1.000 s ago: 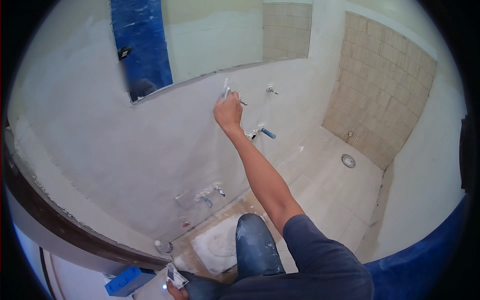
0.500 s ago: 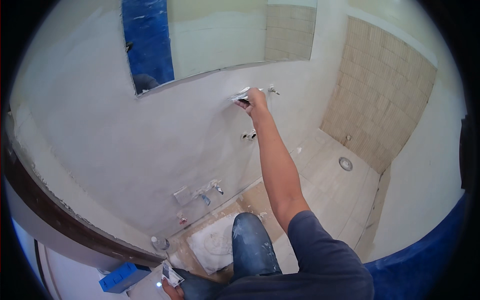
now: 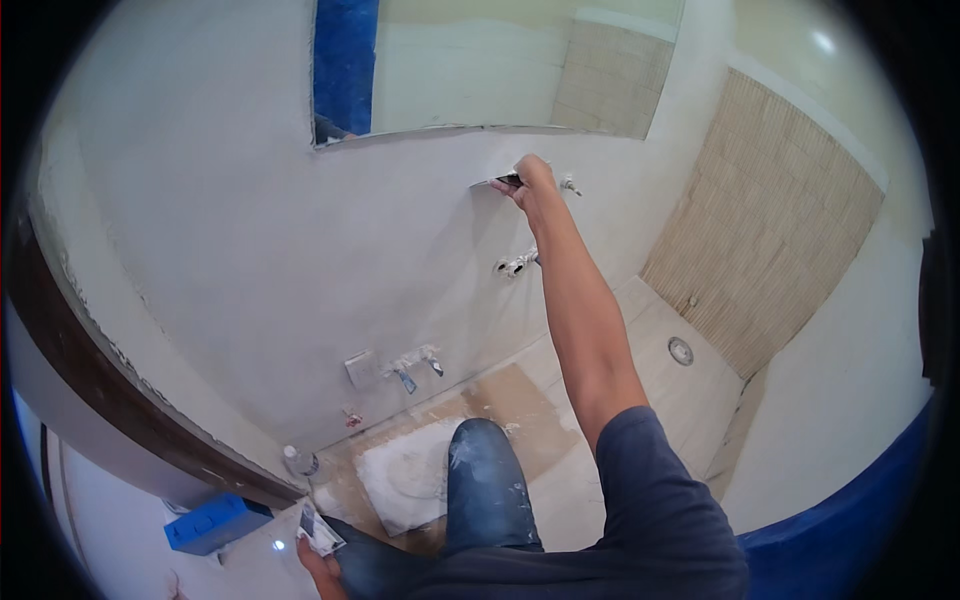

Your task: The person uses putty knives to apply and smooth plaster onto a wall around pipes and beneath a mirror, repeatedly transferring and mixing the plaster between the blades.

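Note:
My right arm reaches out to the grey-white wall (image 3: 260, 230). In my right hand (image 3: 532, 178) is a trowel (image 3: 485, 184) with a thin flat blade and a dark grip. Its blade lies at the wall, below the mirror (image 3: 480, 80) and just left of a small capped pipe stub (image 3: 571, 185). Low by my left thigh, my left hand (image 3: 320, 568) is closed on a flat metal plastering blade (image 3: 322, 534) smeared with white compound. Its grip is mostly hidden by the fingers.
Pipe openings (image 3: 515, 266) and lower valves (image 3: 408, 370) jut from the wall. A plaster-covered white board (image 3: 405, 475) lies on brown floor covering (image 3: 520, 405). A clear bottle (image 3: 300, 461) and a blue box (image 3: 216, 524) stand left; a floor drain (image 3: 680, 350) lies right.
My view has shifted a little. The trowel in my right hand has turned, its blade now flatter to the wall with less white showing. My left hand stays low with its blade.

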### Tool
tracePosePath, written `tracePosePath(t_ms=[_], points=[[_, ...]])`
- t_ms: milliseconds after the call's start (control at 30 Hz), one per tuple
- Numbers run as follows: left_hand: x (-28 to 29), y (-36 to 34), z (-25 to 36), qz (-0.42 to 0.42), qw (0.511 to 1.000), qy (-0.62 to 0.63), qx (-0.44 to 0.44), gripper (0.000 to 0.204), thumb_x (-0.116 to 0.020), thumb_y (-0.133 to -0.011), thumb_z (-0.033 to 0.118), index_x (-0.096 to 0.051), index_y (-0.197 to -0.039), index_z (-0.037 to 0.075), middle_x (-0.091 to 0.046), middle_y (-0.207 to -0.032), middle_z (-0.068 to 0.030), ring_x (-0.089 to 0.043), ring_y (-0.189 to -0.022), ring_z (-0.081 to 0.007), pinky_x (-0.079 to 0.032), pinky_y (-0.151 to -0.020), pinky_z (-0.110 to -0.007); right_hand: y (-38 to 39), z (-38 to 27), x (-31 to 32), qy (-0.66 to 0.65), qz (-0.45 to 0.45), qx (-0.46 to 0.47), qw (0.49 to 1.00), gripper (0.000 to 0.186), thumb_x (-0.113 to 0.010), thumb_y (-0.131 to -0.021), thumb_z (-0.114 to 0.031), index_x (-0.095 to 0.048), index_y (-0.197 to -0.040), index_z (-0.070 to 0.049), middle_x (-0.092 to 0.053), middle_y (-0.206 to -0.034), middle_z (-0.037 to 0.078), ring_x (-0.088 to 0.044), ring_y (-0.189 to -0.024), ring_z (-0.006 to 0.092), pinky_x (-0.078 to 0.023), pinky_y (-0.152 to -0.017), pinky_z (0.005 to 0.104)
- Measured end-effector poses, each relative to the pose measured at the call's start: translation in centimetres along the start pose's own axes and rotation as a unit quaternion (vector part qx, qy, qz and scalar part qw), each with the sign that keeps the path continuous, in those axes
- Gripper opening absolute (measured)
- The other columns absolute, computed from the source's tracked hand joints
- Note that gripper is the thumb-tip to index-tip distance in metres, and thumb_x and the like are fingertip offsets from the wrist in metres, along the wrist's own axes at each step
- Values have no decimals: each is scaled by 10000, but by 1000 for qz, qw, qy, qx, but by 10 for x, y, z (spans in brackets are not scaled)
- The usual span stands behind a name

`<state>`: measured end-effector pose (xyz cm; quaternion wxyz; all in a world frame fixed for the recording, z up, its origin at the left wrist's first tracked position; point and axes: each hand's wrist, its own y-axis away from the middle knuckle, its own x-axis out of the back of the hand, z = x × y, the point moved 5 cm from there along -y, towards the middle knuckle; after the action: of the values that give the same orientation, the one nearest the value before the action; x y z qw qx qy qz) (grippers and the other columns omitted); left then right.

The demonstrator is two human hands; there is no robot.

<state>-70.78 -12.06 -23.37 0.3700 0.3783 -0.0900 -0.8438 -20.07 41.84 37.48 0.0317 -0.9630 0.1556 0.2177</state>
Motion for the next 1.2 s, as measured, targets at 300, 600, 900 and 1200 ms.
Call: tracePosePath(t_ms=[300,600,900,1200], points=[[-5,3,1,-31,999,-9,-5,375,-495,-1074,282,-591,-1385,94,-697,-1285,-61,-693,-1149,-241,-551,-985,-406,5,14,29,-30,20,12,999,301,-380,-982,-42,-537,-1204,88,-647,-1170,269,-711,-1029,414,-699,-785,559],[-3,5,1,-6,1000,15,-9,376,-511,-1076,283,-596,-1381,78,-706,-1274,-69,-707,-1134,-244,-567,-971,-395,-4,-4,-5,31,68,5,997,265,-398,-999,-47,-516,-1187,97,-635,-1135,268,-690,-971,465,-678,-814,605],[-7,7,2,-7,1000,13,5,381,-507,-1079,284,-593,-1393,85,-702,-1298,-70,-691,-1173,-243,-548,-1013,-398,12,4,28,43,-14,45,998,288,-401,-937,-15,-558,-1157,84,-639,-1095,251,-715,-925,398,-695,-667,487],[-9,7,4,-20,1000,15,-1,375,-500,-1077,278,-587,-1391,92,-698,-1299,-71,-693,-1164,-248,-550,-1014,-404,0,4,11,86,-1,19,996,291,-396,-986,-67,-587,-1179,40,-671,-1093,241,-715,-886,364,-658,-727,559]])
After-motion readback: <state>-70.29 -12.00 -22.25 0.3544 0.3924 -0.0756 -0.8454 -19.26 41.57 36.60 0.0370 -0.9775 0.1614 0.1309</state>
